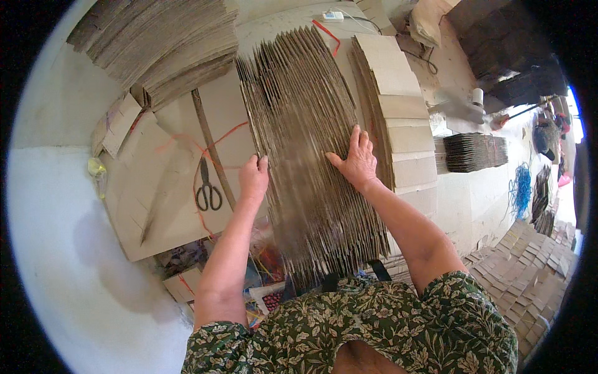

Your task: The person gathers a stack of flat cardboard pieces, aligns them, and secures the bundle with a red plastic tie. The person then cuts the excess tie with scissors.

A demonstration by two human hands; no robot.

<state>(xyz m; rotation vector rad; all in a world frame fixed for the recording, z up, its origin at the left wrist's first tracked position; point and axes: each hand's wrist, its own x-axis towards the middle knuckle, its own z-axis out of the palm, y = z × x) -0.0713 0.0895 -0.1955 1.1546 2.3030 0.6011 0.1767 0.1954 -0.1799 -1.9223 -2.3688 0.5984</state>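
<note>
1. Steadied cardboard stack (302, 131) right of scissors (206, 183), likely for alignment.
2. Curled left hand (253, 179) at scissors-side edge; could not tell whether pinching.
3. Spread thumb from fingers of right hand (360, 166) toward opposite edge.

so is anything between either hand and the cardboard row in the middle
Nothing visible: the left hand is at the left edge of the cardboard row, and the right hand rests on its right side. The scissors lie farther left, clear of both.
</note>
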